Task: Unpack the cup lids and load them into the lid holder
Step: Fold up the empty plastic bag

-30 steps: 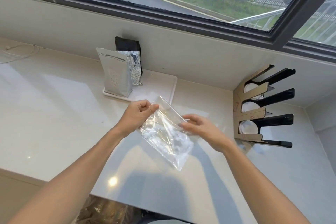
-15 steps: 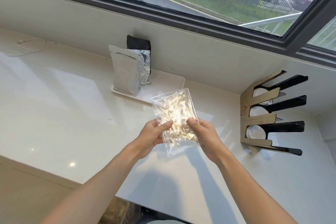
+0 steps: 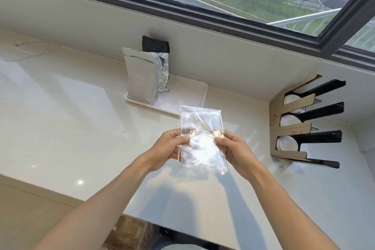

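A clear plastic bag [image 3: 200, 128] is held upright in the air over the pale counter [image 3: 60, 117]. My left hand [image 3: 168, 148] pinches its left edge and my right hand [image 3: 235, 152] pinches its right edge, at about mid-height. The bag looks flat and see-through; I cannot make out lids inside it. The lid holder [image 3: 292, 128] stands at the right against the wall: cardboard-coloured panels with black arms. White lids [image 3: 288, 121] sit in its three slots.
A white tray [image 3: 186, 97] at the back wall carries a silver pouch [image 3: 140, 81], a foil pack and a black bag. A thin white cord [image 3: 26, 48] lies at the far left. A brown bag [image 3: 129, 233] sits below the counter's front edge.
The bag went from slanted and low to upright between both hands. My hands now grip its two side edges. The view shifted left, so the holder sits further right.
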